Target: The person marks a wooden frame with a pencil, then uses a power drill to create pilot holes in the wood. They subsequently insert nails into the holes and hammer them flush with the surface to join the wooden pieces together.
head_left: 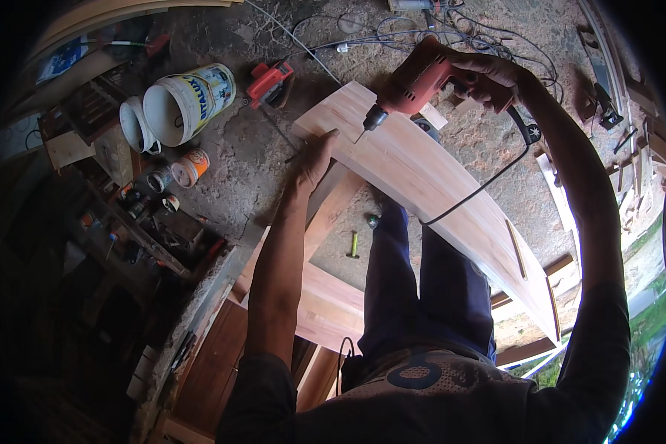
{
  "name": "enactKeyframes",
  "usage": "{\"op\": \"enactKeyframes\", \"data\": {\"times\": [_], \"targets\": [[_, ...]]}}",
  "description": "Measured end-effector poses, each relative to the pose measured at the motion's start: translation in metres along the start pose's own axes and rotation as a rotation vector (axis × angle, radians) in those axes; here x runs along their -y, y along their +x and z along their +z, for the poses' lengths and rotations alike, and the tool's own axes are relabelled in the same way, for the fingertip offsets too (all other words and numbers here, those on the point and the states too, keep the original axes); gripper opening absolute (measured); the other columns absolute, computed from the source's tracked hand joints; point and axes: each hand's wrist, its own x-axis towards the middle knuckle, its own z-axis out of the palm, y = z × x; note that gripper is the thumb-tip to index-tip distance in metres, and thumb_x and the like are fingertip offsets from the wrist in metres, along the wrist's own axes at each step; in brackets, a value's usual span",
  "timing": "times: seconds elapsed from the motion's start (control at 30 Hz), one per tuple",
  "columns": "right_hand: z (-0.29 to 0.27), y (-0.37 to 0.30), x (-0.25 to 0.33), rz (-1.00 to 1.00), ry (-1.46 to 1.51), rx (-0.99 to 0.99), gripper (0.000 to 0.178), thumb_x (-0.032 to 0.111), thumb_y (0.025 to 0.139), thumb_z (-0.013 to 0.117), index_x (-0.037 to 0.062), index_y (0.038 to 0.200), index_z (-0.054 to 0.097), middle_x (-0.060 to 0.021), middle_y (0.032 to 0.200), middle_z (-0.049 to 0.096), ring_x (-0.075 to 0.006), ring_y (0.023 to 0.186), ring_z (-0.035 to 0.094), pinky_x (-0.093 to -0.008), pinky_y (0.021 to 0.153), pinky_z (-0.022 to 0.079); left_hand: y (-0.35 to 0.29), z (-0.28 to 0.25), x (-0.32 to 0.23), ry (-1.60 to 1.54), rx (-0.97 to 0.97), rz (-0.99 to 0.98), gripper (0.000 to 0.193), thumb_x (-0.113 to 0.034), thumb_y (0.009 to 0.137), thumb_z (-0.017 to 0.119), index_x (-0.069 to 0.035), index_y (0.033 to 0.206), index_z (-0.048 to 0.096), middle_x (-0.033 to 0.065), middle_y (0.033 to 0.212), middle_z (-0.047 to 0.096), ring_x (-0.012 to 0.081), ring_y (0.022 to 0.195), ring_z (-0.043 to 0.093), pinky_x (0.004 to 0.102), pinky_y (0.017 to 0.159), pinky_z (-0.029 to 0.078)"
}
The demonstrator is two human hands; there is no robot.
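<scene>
Right hand (488, 76) clamped round red corded drill (416, 78), left hand (318, 162) at wooden plank (429, 174) edge, finger closure hidden; best keep drill bit (361, 136) square.

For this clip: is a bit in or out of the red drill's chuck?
In: a thin bit projects from the dark chuck of the red drill in the right hand. Whether it spins, I cannot tell.

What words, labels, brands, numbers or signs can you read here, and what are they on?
White plastic bucket: large dark printed lettering, legible, but I won't copy it out.
Orange-and-white can: label print too small to read.
Red power drill: any marking too blurred to read.
Shirt: dark rounded print, not clearly lettering.
</scene>
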Motion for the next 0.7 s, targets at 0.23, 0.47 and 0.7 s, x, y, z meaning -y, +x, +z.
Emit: {"op": "enactKeyframes", "data": {"times": [0.23,0.47,0.7], "targets": [[-0.009,0.006,-0.004,-0.027,0.005,0.06,0.048,0.056,0.083,0.074,0.011,0.095,0.064,-0.0039,0.074,0.062,-0.0038,0.04,0.045,-0.0209,0.033,0.038,0.004,0.002,0.005,-0.044,0.011,-0.008,0.072,-0.046,0.098,0.05,0.006,0.147,0.04,0.0175,0.153,0.041,0.0235,0.142,0.035,0.0358,0.118,0.024],[-0.006,0.005,-0.005,-0.028,0.004,0.036,0.047,0.057,0.082,0.075,0.0116,0.089,0.063,-0.0054,0.074,0.062,-0.0042,0.04,0.044,-0.022,0.034,0.038,0.008,0.005,0.015,0.017,-0.11,0.082,0.068,-0.049,0.098,0.048,0.01,0.132,0.053,0.0256,0.137,0.056,0.0299,0.132,0.05,0.0382,0.109,0.039],[-0.008,0.008,-0.007,-0.006,0.015,0.062,0.048,0.057,0.081,0.076,0.0118,0.089,0.063,-0.0063,0.075,0.062,-0.0041,0.041,0.046,-0.0223,0.035,0.039,0.005,0.004,0.015,0.002,-0.117,0.088,0.069,-0.05,0.097,0.049,0.009,0.134,0.052,0.0248,0.138,0.055,0.029,0.133,0.049,0.0373,0.11,0.037]]}}
